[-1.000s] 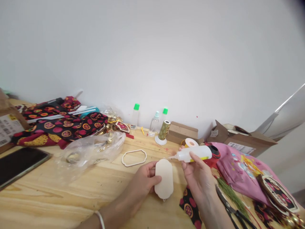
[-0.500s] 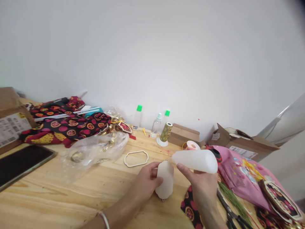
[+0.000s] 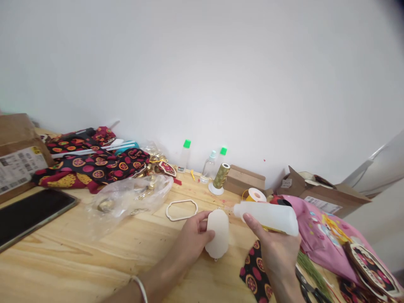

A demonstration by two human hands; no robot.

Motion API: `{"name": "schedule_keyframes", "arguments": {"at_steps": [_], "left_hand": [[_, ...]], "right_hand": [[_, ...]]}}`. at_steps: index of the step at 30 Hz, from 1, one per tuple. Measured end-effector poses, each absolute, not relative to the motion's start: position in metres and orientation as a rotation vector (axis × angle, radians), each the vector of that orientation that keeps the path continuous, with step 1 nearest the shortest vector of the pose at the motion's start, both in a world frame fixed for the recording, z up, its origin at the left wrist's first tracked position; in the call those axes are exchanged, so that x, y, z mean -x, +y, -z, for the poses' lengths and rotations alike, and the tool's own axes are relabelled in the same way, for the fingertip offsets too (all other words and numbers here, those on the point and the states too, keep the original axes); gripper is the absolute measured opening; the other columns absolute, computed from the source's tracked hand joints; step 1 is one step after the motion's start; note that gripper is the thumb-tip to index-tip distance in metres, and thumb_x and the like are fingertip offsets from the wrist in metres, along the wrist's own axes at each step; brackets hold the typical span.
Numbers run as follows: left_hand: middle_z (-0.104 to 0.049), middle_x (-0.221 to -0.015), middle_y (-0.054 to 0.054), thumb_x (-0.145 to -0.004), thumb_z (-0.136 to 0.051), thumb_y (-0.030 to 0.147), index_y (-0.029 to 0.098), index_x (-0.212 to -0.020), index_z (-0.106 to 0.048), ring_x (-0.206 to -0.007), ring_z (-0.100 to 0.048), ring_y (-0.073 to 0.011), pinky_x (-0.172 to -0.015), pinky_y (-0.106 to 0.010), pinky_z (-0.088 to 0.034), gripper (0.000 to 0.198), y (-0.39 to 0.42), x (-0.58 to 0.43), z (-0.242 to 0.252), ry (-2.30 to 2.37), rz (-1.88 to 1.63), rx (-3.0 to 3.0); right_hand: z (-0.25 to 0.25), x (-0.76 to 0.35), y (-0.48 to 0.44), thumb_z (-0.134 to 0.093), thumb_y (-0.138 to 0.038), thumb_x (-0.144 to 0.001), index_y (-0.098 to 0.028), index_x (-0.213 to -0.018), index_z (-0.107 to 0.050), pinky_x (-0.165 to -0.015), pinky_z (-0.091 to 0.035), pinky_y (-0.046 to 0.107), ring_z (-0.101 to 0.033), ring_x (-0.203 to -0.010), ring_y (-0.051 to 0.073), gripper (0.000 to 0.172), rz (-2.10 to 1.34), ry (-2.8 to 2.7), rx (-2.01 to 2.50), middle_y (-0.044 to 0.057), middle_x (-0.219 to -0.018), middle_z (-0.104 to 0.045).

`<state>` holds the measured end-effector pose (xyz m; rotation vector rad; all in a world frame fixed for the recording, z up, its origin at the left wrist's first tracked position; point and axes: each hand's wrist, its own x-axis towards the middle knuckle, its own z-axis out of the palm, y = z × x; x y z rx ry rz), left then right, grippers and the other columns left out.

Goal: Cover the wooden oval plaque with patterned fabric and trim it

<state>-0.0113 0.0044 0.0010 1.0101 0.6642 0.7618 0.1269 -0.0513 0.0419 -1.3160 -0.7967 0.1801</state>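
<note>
Swinging round in my right hand [image 3: 275,249], the squeeze bottle [image 3: 269,216] has settled after the blur of half a second ago. It now lies tilted, base up toward the pink cloth [image 3: 318,229] and nozzle pointing down and left. The tip sits just beside the top right corner of the wooden plaque [image 3: 217,232], but I cannot tell whether it touches. A second ago the bottle was more level and its tip stood a little further above the piece. So, as I judge it, the nozzle has closed in on the wood.

My right hand is wrapped shut around the bottle's body, with the thumb along the near side. My left hand [image 3: 193,235] has hardly shifted. Its thumb and fingers are closed on the plaque's left edge, keeping it flat-faced toward me, low over the tabletop [image 3: 94,261]. (Whether its lower end rests on the wood I cannot say.)

Everything else has only slid sideways in view as my head turned. The empty wooden frame [image 3: 182,209] lies just beyond my left hand. The patterned fabric scrap [image 3: 254,269] and the scissors [image 3: 311,288] lie under and beside my right wrist.
</note>
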Motion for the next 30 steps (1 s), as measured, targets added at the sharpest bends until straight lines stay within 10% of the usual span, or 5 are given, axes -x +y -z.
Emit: {"name": "schedule_keyframes", "arguments": {"at_steps": [30], "left_hand": [[-0.069, -0.090, -0.009, -0.067, -0.055, 0.010, 0.014, -0.113, -0.050, -0.077, -0.061, -0.0199, -0.062, -0.027, -0.044, 0.047, 0.002, 0.011, -0.001, 0.583, -0.788, -1.041]], "right_hand": [[-0.045, -0.116, -0.052, -0.079, -0.027, -0.042, -0.012, -0.064, -0.063, -0.056, -0.055, 0.034, -0.066, -0.061, 0.026, 0.030, -0.219, -0.810, 1.352, 0.008, -0.066, -0.071]]}}
